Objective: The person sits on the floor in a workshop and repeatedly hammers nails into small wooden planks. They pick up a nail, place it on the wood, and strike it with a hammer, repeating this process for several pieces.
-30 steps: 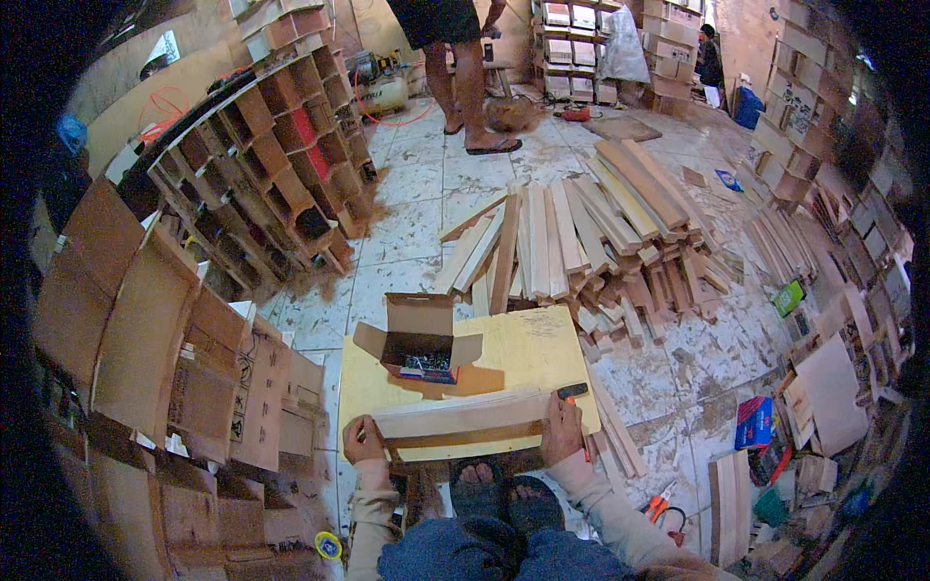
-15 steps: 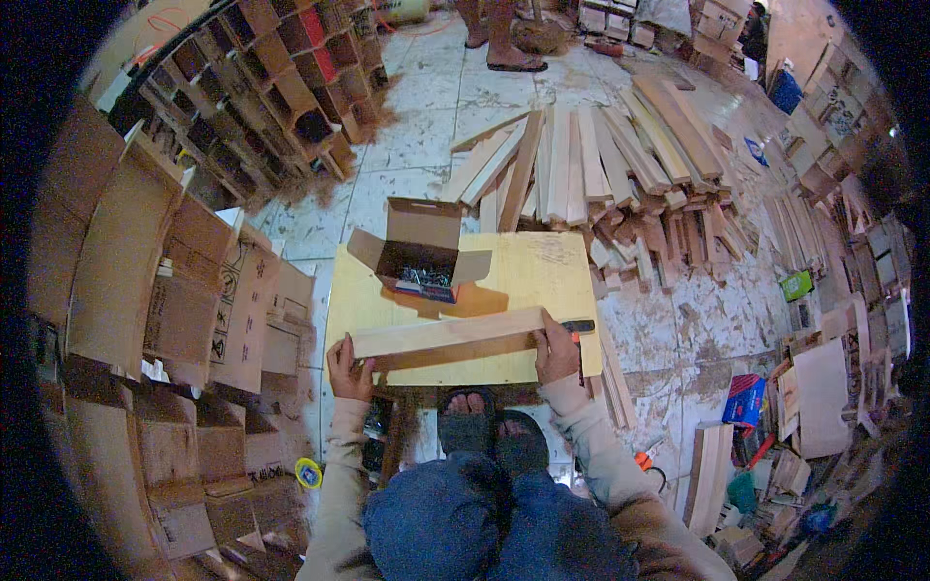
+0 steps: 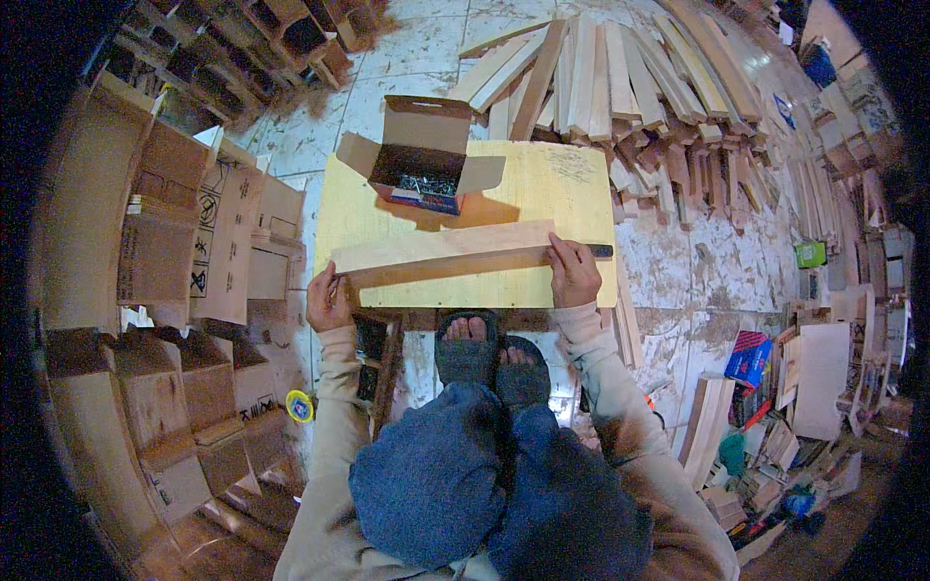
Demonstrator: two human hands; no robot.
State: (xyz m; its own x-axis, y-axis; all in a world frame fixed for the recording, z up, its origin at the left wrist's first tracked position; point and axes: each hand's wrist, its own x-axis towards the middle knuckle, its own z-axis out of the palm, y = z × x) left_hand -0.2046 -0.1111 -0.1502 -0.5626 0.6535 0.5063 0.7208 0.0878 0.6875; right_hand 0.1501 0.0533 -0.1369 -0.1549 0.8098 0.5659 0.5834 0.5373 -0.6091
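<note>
A pale wooden strip (image 3: 441,246) spans between my hands, above the near half of a yellow board-topped table (image 3: 572,208). My left hand (image 3: 330,298) pinches its left end. At the other end, my right hand (image 3: 574,271) grips the strip with fingers and thumb. Beyond the strip stands an open cardboard box (image 3: 426,136) with its flaps spread and small metal fasteners (image 3: 426,185) inside, perhaps screws or nails. A dark-handled tool (image 3: 602,251) pokes out beside my right hand; the rest of it is hidden.
A large heap of cut wooden strips (image 3: 620,87) lies on the tiled floor past the table. Cardboard compartments (image 3: 155,252) line the left side. On the right are wood offcuts, a blue-and-red box (image 3: 749,359) and a green packet (image 3: 811,254). My sandalled feet (image 3: 467,349) are below the table's near edge.
My view has tipped downward, so the table and heap sit higher in the picture. Both hands still hold the strip at its ends, with little other movement.
</note>
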